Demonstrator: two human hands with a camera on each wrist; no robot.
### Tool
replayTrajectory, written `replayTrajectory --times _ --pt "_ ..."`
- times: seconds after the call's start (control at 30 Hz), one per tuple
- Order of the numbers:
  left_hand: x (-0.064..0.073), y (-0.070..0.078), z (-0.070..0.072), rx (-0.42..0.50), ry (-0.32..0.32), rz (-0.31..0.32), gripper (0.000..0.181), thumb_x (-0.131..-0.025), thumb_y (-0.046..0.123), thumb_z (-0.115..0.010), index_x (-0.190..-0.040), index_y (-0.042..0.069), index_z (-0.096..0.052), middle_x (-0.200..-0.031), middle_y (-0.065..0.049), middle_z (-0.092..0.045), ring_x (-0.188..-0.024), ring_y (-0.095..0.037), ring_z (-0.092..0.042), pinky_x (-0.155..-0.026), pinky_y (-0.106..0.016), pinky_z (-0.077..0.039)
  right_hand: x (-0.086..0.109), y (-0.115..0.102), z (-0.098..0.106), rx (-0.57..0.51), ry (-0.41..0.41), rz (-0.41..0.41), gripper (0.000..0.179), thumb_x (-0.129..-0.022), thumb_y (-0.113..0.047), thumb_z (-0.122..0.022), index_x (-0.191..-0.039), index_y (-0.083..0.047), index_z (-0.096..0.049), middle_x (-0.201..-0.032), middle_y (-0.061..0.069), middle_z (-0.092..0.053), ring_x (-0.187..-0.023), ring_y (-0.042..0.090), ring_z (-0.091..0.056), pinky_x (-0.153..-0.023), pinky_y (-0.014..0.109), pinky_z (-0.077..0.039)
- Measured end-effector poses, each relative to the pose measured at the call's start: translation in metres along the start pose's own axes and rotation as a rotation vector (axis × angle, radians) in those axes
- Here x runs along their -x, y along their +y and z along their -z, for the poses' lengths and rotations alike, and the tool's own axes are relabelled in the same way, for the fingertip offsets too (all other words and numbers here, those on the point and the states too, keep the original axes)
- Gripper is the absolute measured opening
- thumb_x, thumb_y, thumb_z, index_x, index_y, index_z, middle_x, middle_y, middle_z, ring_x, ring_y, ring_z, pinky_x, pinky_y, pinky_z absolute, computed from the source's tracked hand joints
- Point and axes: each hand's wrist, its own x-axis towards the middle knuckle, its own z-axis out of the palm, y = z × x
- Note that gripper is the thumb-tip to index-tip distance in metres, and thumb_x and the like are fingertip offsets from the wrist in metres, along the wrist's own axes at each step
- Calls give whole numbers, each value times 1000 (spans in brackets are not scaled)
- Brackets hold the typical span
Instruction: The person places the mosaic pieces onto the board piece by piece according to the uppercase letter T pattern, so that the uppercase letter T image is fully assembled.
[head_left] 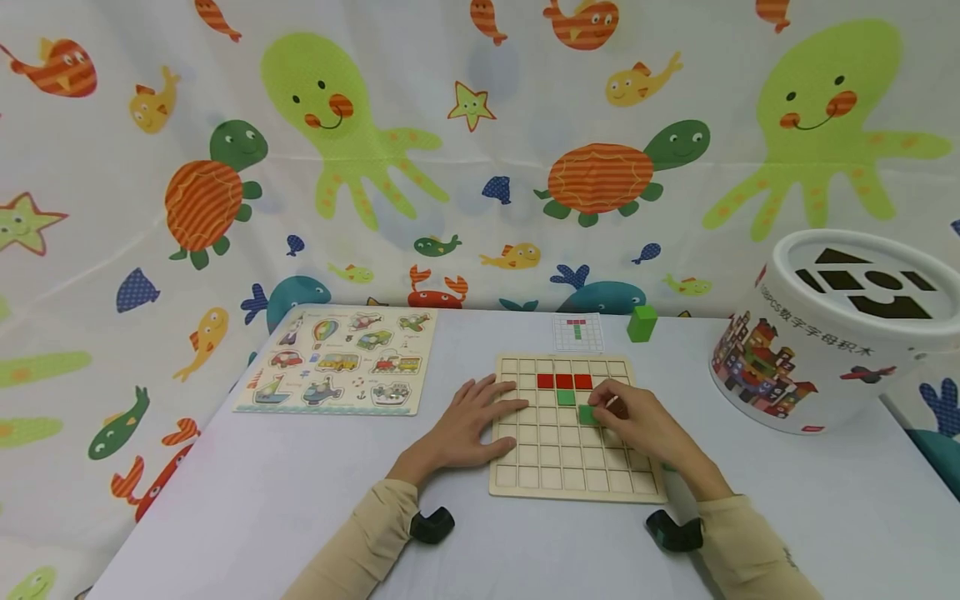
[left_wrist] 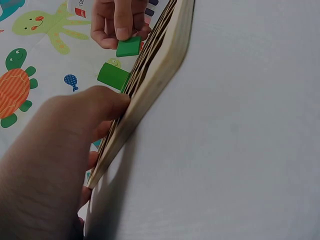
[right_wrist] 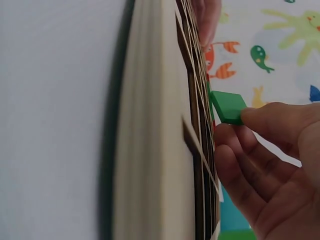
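Observation:
A wooden grid board [head_left: 550,479] lies on the table with three red tiles [head_left: 564,381] in a row and one green tile [head_left: 566,397] under the middle one. My right hand [head_left: 637,421] pinches another green square tile [right_wrist: 230,107] between thumb and fingers, just above the board's surface. In the left wrist view that tile [left_wrist: 128,46] shows below the right thumb. My left hand [head_left: 468,425] rests with spread fingers on the board's left edge; its thumb [left_wrist: 107,102] touches the rim. Something green under my right wrist is mostly hidden.
Behind the board lies a small pattern card [head_left: 588,342] with red and green squares, beside a green block [head_left: 642,323]. A vehicle puzzle board [head_left: 345,387] is at the left. At the right stands a large white bucket [head_left: 810,367] with a shape-sorter lid. A printed cloth hangs behind.

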Motion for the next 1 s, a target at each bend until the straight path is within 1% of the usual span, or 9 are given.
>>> replayTrajectory --times 0.2,0.37,0.5,0.63,0.73,1.0 --pt "0 0 -1 -2 -12 12 55 -89 48 -53 -140 30 -45 -150 -2 -35 -144 -33 -21 -113 -58 -14 -5 -3 -6 4 11 12 8 -90 -13 -63 -97 -13 -60 -92 -1 -64 -79 11 -58 -70 20 -50" --pt "-1 0 -1 -5 -24 23 55 -89 48 -53 -140 31 -44 -150 -1 -34 -145 -31 -20 -114 -57 -13 -8 -4 -10 9 0 5 6 -89 -12 -64 -95 -11 -61 -89 -1 -64 -75 11 -57 -67 19 -49" --pt "0 0 -1 -9 -18 15 54 -89 48 -53 -140 31 -44 -150 -2 -35 -144 -32 -20 -113 -58 -14 -10 -7 -12 16 -13 2 5 -90 -12 -63 -94 -11 -62 -88 -1 -64 -72 11 -56 -65 20 -48" --pt "-1 0 -1 -2 0 -1 54 -89 46 -54 -140 29 -45 -149 -4 -36 -143 -34 -22 -112 -60 -16 -12 -9 -13 32 -16 13 4 -90 -13 -63 -94 -11 -62 -87 -1 -64 -71 10 -55 -65 20 -48" --pt "-1 0 -1 1 1 -6 54 -89 45 -54 -140 28 -46 -149 -5 -36 -143 -35 -22 -111 -60 -16 -12 -10 -13 39 -17 12 5 -90 -13 -63 -94 -11 -61 -86 -1 -64 -71 10 -55 -65 21 -47" --pt "-1 0 0 -9 -31 21 55 -90 48 -52 -141 31 -44 -151 -1 -34 -145 -32 -19 -114 -57 -14 -13 -12 -15 76 -28 6 14 -87 -13 -66 -100 -10 -64 -86 -2 -61 -74 10 -53 -68 23 -47"
